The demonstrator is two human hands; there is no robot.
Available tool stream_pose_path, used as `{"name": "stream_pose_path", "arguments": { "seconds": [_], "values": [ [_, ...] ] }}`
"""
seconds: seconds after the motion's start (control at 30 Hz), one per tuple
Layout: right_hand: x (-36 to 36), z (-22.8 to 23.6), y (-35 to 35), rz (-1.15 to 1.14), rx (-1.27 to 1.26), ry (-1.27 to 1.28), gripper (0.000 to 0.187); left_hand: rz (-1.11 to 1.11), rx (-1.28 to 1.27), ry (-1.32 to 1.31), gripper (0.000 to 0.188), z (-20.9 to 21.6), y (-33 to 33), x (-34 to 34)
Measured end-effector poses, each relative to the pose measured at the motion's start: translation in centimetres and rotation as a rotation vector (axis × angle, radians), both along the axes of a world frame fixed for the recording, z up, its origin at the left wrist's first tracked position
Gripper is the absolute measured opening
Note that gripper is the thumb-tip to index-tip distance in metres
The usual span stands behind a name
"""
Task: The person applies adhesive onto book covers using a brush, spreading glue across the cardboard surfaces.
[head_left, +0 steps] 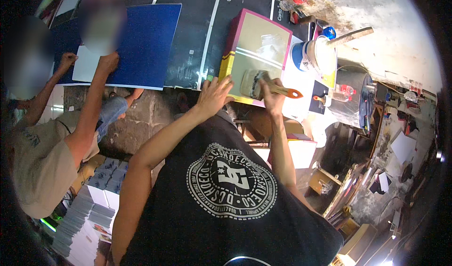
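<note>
My right hand [273, 96] grips a wide flat brush with a wooden handle [287, 92] that ends in an orange tip. Its broad head lies over the lower part of a greyish-tan panel [256, 38] bordered in pink and yellow. A whitish, wet-looking patch [270, 45] shows higher up on that panel. At the panel's lower left corner, my left hand [215, 94] rests with fingers stretched out along the yellow edge. Whether it presses on the panel or the table beside it, I cannot tell.
A white-and-blue bucket [306, 55] with a wooden stick [351, 36] leaning out stands right of the panel. At the left, a co-worker's hands [109, 63] hold a white sheet over a blue board [146, 45]. Stacked grey-white blocks [87, 223] stand at lower left.
</note>
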State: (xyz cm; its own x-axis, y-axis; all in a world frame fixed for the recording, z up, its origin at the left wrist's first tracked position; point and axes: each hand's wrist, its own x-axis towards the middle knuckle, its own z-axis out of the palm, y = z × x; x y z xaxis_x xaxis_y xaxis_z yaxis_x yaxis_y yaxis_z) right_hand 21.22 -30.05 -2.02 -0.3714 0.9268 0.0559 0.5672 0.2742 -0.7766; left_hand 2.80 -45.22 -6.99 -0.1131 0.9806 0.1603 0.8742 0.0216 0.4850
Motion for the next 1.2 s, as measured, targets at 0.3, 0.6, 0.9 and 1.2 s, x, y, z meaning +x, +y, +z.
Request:
{"name": "stream_pose_path", "arguments": {
  "seconds": [0.3, 0.6, 0.9, 1.2],
  "values": [
    [10.4, 4.9, 3.8, -0.265, 0.067, -0.163, 0.025, 0.019, -0.006, -0.073, 0.058, -0.1, 1.1, 0.7],
    [8.0, -1.6, 2.6, -0.072, -0.005, -0.003, 0.027, -0.004, -0.023, -0.010, 0.055, 0.7, 1.1, 0.3],
    [4.7, 4.5, 11.3, -0.135, 0.238, 0.218, 0.027, 0.039, -0.083, -0.087, 0.085, 3.8, 4.7, -1.8],
    [2.1, -4.2, 15.2, 0.051, 0.158, -0.069, 0.035, -0.068, -0.336, 0.135, 0.108, 4.5, 6.4, -1.8]
  ]
}}
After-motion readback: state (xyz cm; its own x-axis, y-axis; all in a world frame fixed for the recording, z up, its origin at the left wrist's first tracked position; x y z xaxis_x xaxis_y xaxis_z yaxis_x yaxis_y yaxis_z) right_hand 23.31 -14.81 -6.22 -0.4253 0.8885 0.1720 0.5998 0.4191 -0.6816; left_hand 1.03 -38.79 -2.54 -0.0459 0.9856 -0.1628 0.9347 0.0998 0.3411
